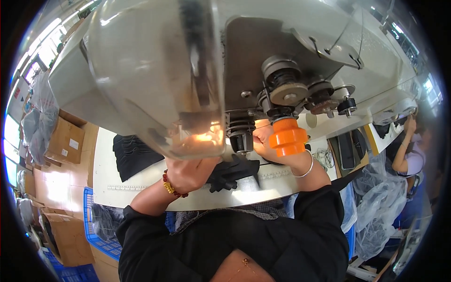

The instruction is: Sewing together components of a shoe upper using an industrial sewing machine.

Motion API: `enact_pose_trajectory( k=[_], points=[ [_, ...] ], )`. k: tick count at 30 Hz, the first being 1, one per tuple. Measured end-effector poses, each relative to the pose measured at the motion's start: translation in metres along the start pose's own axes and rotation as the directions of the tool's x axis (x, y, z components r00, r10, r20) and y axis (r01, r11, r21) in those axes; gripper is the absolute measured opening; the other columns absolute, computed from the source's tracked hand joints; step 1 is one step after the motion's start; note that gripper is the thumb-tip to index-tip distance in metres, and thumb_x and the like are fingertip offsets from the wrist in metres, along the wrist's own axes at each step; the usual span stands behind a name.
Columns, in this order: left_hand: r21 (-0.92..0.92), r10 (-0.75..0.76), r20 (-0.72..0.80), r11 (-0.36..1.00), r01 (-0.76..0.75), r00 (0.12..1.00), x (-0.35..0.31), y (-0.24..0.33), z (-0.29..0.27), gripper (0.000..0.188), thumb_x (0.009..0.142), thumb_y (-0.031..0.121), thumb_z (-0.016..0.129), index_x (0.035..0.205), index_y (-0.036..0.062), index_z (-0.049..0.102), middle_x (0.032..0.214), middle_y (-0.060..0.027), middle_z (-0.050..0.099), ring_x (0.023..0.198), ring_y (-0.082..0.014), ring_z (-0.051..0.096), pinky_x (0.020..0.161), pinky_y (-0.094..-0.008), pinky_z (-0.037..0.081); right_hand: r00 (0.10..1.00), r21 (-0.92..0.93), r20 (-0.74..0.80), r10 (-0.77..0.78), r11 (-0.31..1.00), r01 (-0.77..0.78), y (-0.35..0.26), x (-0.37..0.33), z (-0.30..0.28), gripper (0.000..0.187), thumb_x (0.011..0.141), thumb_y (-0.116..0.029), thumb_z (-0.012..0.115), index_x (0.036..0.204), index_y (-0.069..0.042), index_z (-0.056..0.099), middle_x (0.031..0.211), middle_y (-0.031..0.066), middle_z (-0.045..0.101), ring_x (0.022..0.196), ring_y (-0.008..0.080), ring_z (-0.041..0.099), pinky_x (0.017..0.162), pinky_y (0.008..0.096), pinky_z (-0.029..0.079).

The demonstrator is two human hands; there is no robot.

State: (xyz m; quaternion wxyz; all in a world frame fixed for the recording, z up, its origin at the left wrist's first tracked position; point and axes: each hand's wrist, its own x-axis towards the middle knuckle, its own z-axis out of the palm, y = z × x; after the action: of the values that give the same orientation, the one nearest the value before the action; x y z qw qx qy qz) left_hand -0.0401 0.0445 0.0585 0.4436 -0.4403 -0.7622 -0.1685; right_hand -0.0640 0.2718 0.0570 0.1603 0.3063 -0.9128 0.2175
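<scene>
Smooth, rounded sewing machine (150,61) overhangs flat white worktop (105,176). Layered black fabric stack (134,156) lies left. Left hand (190,175) and right hand (271,146) apart, grips not determinable; crumpled black cloth (230,176) between. Ridged orange knob (287,137).

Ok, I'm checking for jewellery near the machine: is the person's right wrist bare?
No, a thin silver bangle circles the wrist of the right hand.

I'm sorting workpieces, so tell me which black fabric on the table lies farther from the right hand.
The ridged fabric at left on the table; the other black fabric lies between left hand and right hand.
</scene>
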Motion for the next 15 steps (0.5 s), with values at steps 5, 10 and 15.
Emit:
enact_pose_trajectory(
  k=[5,10,15],
  points=[
    [0.013,-0.041,-0.065,0.999,0.042,0.997,-0.002,0.003,0.002,0.019,0.055,-0.001,0.064,0.058,0.0049,0.046,0.059,-0.0049,0.041,0.051,-0.0222,0.048,0.045,-0.0304,0.040,0.986,0.191,-0.100,-0.133,0.970,0.150,0.004,-0.001,0.000,0.014,0.066,-0.009,0.067,0.056,-0.007,0.057,0.055,0.0116,0.049,0.057,0.0323,0.052,0.049,0.0418,0.040],
    [0.035,-0.068,0.007,0.997,0.068,0.998,0.000,0.003,-0.004,0.018,0.055,0.000,0.066,0.060,0.0048,0.049,0.062,-0.0060,0.046,0.053,-0.0235,0.052,0.047,-0.0305,0.043,0.986,0.238,-0.048,-0.159,0.957,0.166,-0.010,0.000,-0.013,0.013,0.071,-0.009,0.063,0.067,-0.005,0.051,0.062,0.0115,0.049,0.058,0.0280,0.051,0.051,0.0371,0.037],
    [0.035,-0.169,0.121,0.986,0.166,0.978,0.000,-0.005,-0.009,0.017,0.058,0.004,0.072,0.070,0.0057,0.059,0.076,-0.0084,0.058,0.066,-0.0262,0.060,0.059,-0.0348,0.049,0.987,0.229,0.007,-0.159,0.961,0.153,-0.021,-0.001,-0.005,0.010,0.066,-0.007,0.065,0.075,-0.011,0.066,0.058,0.0087,0.056,0.054,0.0318,0.055,0.048,0.0391,0.041]
  ],
)
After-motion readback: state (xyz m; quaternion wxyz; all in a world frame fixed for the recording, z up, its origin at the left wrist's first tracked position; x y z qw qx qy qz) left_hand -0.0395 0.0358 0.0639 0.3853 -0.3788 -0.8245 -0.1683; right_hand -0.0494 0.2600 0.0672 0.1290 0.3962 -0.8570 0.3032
